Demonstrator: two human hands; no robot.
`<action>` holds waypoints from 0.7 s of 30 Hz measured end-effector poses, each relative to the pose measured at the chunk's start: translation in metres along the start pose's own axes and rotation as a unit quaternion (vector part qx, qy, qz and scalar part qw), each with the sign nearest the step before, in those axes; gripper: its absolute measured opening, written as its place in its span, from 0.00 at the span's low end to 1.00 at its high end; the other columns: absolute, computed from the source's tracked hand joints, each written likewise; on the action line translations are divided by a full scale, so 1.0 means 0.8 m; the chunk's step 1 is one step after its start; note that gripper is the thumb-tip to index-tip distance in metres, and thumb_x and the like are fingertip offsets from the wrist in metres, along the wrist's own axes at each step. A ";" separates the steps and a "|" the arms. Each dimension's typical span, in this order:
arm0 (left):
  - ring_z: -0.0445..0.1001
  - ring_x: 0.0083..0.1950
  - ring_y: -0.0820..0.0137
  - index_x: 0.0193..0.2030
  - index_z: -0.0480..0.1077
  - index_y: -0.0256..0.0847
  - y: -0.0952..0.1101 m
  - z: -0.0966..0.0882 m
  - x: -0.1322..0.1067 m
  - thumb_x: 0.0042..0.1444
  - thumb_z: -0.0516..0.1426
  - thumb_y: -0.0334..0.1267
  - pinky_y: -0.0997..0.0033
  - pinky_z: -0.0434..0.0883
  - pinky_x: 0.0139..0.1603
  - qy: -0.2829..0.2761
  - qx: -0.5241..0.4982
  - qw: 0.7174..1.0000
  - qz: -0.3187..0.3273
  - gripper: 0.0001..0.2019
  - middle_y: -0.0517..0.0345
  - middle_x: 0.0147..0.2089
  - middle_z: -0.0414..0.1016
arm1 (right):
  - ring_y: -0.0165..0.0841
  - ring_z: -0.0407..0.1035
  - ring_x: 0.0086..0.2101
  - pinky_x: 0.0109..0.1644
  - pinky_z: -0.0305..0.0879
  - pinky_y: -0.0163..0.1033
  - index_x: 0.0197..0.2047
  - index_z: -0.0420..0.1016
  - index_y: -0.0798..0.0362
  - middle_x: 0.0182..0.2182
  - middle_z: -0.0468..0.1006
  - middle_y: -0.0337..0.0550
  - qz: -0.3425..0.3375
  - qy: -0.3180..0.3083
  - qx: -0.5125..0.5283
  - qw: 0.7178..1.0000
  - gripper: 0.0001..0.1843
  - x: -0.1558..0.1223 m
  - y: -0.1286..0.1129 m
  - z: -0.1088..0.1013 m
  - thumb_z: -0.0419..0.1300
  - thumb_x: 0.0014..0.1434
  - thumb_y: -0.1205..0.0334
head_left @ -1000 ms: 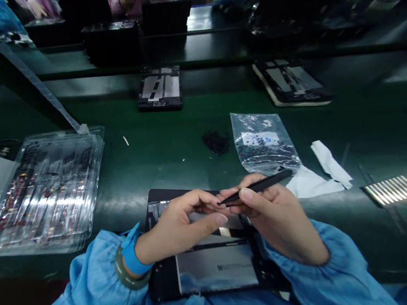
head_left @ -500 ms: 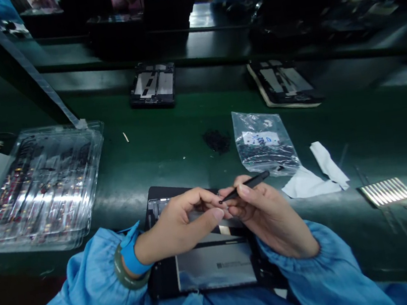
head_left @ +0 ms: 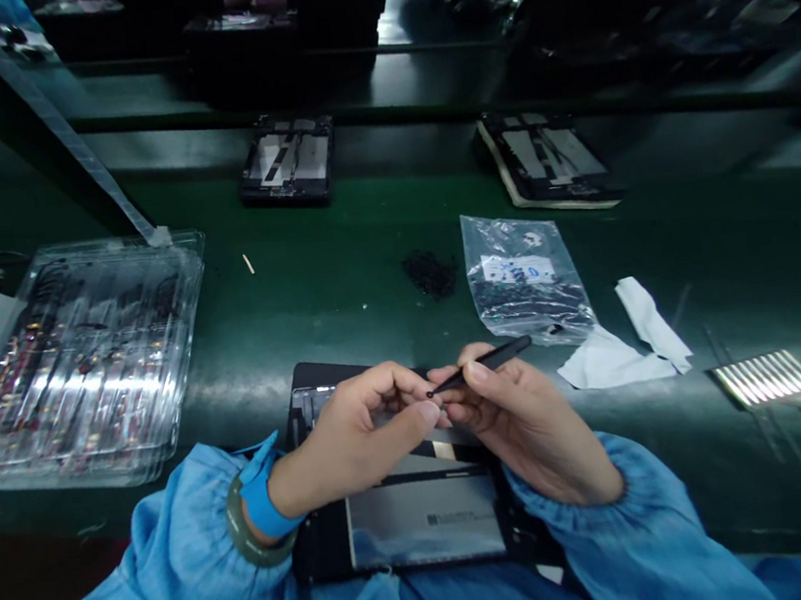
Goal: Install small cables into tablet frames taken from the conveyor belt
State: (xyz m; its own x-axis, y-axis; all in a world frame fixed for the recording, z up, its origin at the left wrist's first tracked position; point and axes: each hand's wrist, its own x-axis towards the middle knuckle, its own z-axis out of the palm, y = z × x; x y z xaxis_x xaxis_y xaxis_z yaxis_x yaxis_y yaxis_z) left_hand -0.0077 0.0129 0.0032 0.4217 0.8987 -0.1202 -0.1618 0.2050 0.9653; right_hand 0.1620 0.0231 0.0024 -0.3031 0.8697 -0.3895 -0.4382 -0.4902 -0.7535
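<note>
1. Head view: a slim black tool (head_left: 493,360), smooth and tapering to a fine point, slants above the opened device (head_left: 321,551), a flat black slab with a satiny silver panel (head_left: 422,523).
2. The right hand (head_left: 542,424) has its fingers pinched around the tool's shaft.
3. The left hand (head_left: 359,435) curls at the tip, its fingers bent close towards the thumb; whether they grip anything I cannot tell. A tiny dark speck shows at the point.
4. Beyond, on the glossy green surface (head_left: 312,297), lies a loose, stringy black heap (head_left: 431,273), beside a crinkled clear plastic bag (head_left: 526,274) with a white label.
5. Right of these sit crumpled white scraps (head_left: 615,359) and a ribbed, shiny rectangle (head_left: 769,376).
6. Far left, glossy transparent trays (head_left: 178,354) are stacked.
</note>
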 end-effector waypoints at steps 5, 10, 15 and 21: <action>0.68 0.31 0.74 0.31 0.65 0.37 -0.002 0.001 0.002 0.55 0.56 0.37 0.74 0.65 0.33 0.023 0.015 1.000 -0.014 0.07 0.56 0.30 0.73 | 0.26 0.76 0.26 0.32 0.73 0.24 0.27 0.70 0.52 0.31 0.82 0.39 -0.014 0.011 -0.022 1.000 0.13 0.000 0.002 0.002 0.70 0.48 0.58; 0.58 0.23 0.79 0.30 0.64 0.37 -0.004 0.002 0.002 0.55 0.56 0.39 0.77 0.56 0.24 0.033 0.020 0.999 -0.031 0.08 0.60 0.26 0.69 | 0.26 0.76 0.26 0.32 0.73 0.25 0.28 0.72 0.51 0.30 0.82 0.38 -0.029 0.012 -0.030 0.999 0.11 0.001 0.003 0.002 0.70 0.47 0.59; 0.56 0.22 0.80 0.29 0.62 0.38 -0.002 0.003 0.004 0.53 0.55 0.38 0.77 0.55 0.23 0.034 -0.012 0.998 -0.041 0.07 0.61 0.25 0.68 | 0.26 0.76 0.26 0.31 0.74 0.26 0.29 0.72 0.51 0.30 0.82 0.39 -0.051 0.021 -0.032 0.998 0.11 -0.001 0.008 0.004 0.71 0.47 0.59; 0.55 0.22 0.80 0.29 0.61 0.38 0.000 0.004 0.005 0.51 0.55 0.37 0.77 0.54 0.22 0.037 -0.018 0.998 -0.052 0.06 0.62 0.24 0.67 | 0.25 0.75 0.26 0.32 0.74 0.26 0.29 0.71 0.51 0.31 0.82 0.38 -0.045 0.035 -0.042 0.998 0.11 -0.001 0.009 0.005 0.70 0.48 0.60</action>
State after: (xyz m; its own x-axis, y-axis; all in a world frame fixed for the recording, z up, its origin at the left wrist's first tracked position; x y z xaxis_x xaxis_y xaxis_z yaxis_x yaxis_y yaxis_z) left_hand -0.0029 0.0155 0.0033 0.3704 0.8978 -0.2385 -0.1537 0.3124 0.9374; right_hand 0.1559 0.0188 -0.0008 -0.2054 0.9132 -0.3519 -0.3878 -0.4061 -0.8275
